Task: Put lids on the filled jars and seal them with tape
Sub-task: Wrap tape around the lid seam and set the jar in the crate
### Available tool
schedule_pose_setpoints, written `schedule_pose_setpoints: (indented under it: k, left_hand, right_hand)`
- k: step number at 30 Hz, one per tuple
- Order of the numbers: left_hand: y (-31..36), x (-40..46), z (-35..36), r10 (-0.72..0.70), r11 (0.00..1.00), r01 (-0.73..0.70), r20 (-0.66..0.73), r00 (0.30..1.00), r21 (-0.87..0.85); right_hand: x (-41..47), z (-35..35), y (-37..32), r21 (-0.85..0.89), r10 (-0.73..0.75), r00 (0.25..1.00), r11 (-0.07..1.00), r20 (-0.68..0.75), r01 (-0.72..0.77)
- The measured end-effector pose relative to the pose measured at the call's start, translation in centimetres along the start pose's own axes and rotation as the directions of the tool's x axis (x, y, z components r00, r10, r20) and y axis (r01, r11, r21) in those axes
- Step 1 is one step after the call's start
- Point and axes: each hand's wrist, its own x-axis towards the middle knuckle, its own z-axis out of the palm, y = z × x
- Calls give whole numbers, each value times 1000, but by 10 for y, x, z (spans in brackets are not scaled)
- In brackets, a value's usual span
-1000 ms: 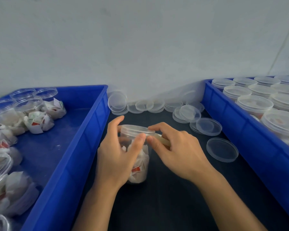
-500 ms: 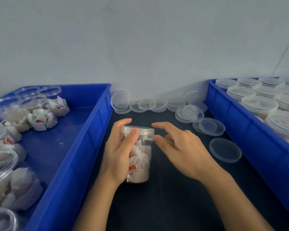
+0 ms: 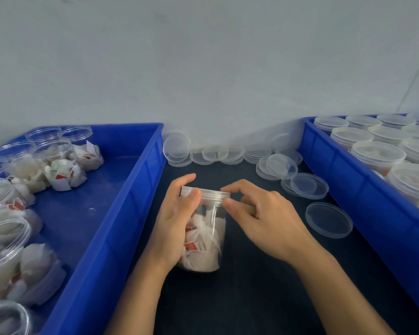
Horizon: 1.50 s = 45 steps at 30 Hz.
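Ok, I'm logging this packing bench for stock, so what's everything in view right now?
Jar: one, clear, lidded, filled with white packets, on the dark table between the bins.
Left bin: one, blue, holds open filled jars.
Right bin: one, blue, holds lidded jars.
Loose lids: many, clear, on the table near the wall.
Tape roll: one, tan, mostly hidden in the right grip.
Left hand: grips the jar.
Right hand: thumb at the lid's edge.
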Motion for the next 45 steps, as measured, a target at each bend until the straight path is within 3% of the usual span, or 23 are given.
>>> schedule_pose_setpoints:
  k: [6,10,20,45]
  left_hand:
    - [4,-3,3,137,945,-83,-152,979,318]
    - [8,-5,8,120,909,-61,-119,986,413]
    - [10,1,4,-14,968,21,-31,999,252]
    - [11,4,-9,-8,994,0,68,998,112]
  right_hand:
    - [-3,-2,-6,-71,0,996,997,-88,-6]
    - [-5,2,-18,-171,-52,989,985,-135,28]
    - [-4,-8,-13,-70,-29,999,997,-26,27]
    - [-3,0,-13,-28,-50,999,998,17,51]
